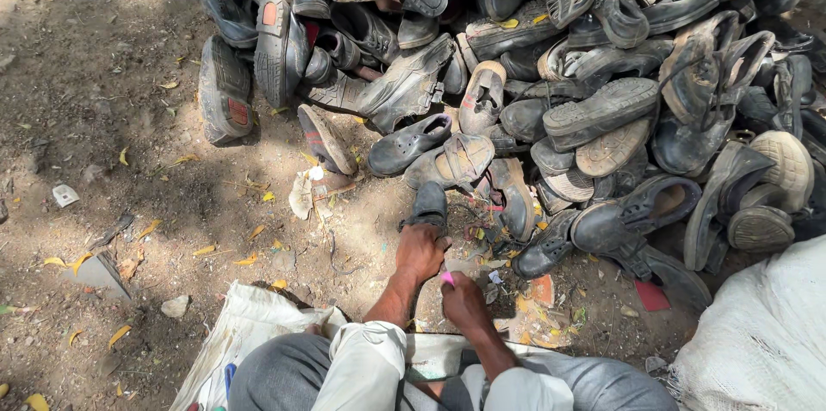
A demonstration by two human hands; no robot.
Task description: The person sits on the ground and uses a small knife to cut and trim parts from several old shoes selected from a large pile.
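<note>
My left hand (421, 250) is closed over the heel of a worn black shoe (428, 205) that stands on the dirt in front of my knees. My right hand (462, 298) is just behind it, gripping a small pink-handled tool (447, 278) whose tip points toward the shoe. Both forearms reach forward from pale rolled sleeves above my grey trousers. The shoe's toe points away from me toward the heap.
A large heap of old black and grey shoes and sandals (551, 75) fills the ground ahead and to the right. A white woven sack (761, 333) lies at right, another sack (232, 333) under my legs. Stones, yellow leaves and scraps (533, 299) dot the dirt.
</note>
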